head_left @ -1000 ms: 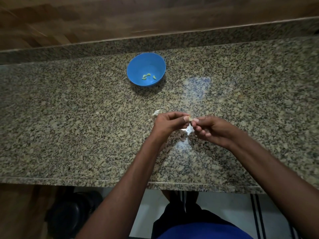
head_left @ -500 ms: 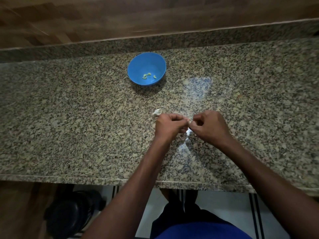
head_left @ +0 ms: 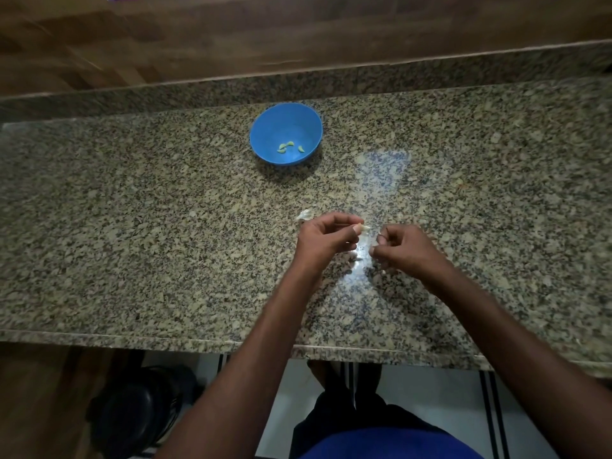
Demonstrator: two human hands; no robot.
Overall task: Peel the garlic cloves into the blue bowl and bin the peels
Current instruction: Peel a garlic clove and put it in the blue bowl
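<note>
While the two hands were pressed together on one clove half a second ago, they now sit a little apart over the near middle of the granite table (head_left: 132, 246): the right hand (head_left: 402, 248) has pulled off to its side and the left hand (head_left: 326, 238) keeps the garlic clove (head_left: 365, 228), pinched between thumb and fingertips with its pale tip poking out toward the right. Right hand fingers are curled with thumb and forefinger pinched close; it may hold a strip of skin just torn off, but the piece is too small and the glare too strong, so cannot tell what, if anything, is in it. Reads as one pull of peel just finished, clove likely partly or nearly bare, judgement only. Blue bowl (head_left: 265, 127) is unmoved, well apart from the hands toward the back of the table, with a few peeled cloves (head_left: 287, 146) lying at its bottom, same count as before as far as visible. A loose peel scrap (head_left: 304, 215) lies on the table just behind the left hand, also unchanged. Task is mid-way: this clove not yet in the bowl, peels not yet binned. A dark round object (head_left: 139, 415) on the floor below the table edge could be the bin, unclear.
</note>
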